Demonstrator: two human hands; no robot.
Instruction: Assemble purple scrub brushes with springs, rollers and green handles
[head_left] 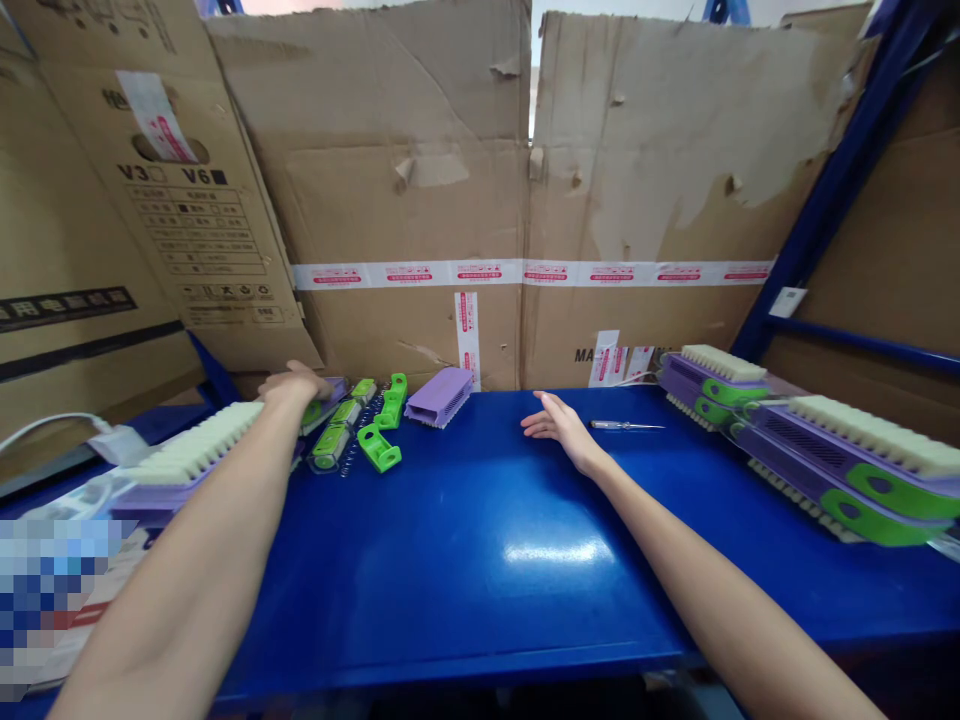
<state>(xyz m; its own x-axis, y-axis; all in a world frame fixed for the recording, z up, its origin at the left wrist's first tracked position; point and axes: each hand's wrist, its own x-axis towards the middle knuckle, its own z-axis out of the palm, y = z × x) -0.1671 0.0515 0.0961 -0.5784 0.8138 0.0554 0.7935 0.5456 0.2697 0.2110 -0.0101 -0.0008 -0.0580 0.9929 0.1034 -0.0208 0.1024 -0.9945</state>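
My left hand (294,384) is stretched to the far left of the blue table, over a purple-and-green part (322,400). Its fingers are mostly hidden, so I cannot see whether it grips anything. Just right of it lie a row of green pieces in clear casings (334,440), small springs (348,452) and loose green brackets (380,447). A purple hollow housing (439,398) with a bristled underside rests beside them. My right hand (555,425) is open and holds nothing, fingers pointing left, low over the table. To its right lies a screwdriver (626,426) with a clear handle.
Purple-and-green brushes with cream bristles (847,460) are stacked on the right. Another bristled brush (199,445) lies under my left forearm, near a white plug with a cable (120,442). Cardboard walls (405,200) and a blue frame post (817,170) bound the blue table (450,570).
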